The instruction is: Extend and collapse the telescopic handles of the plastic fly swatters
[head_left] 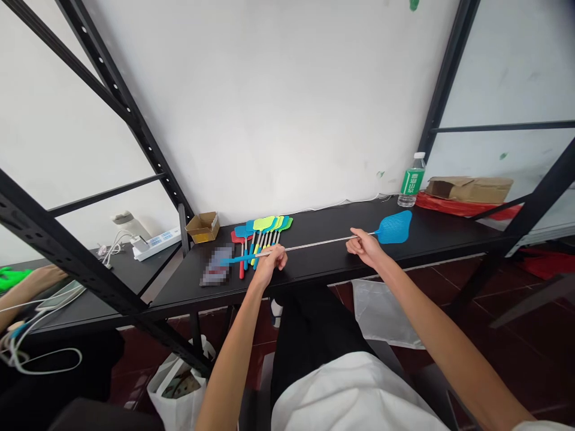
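Note:
A blue fly swatter (394,227) with a long thin metal rod is stretched sideways above the black table. My left hand (271,258) is closed round the rod close to its blue handle. Near the blue head, my right hand (363,246) grips the other end of the rod. Behind my left hand lies a row of several fly swatters (269,224) in red, blue, yellow and green, heads toward the wall. To the left of them a flat item (217,266) is blurred out, and the blue handle passes over it.
On the black table (314,269) stand a small cardboard box (202,227) at left and a water bottle (411,181) at back right. A flattened carton (469,188) lies beyond. Black metal shelf posts (135,120) rise on both sides. A co-worker's hand (45,278) is at far left by a power strip (157,243).

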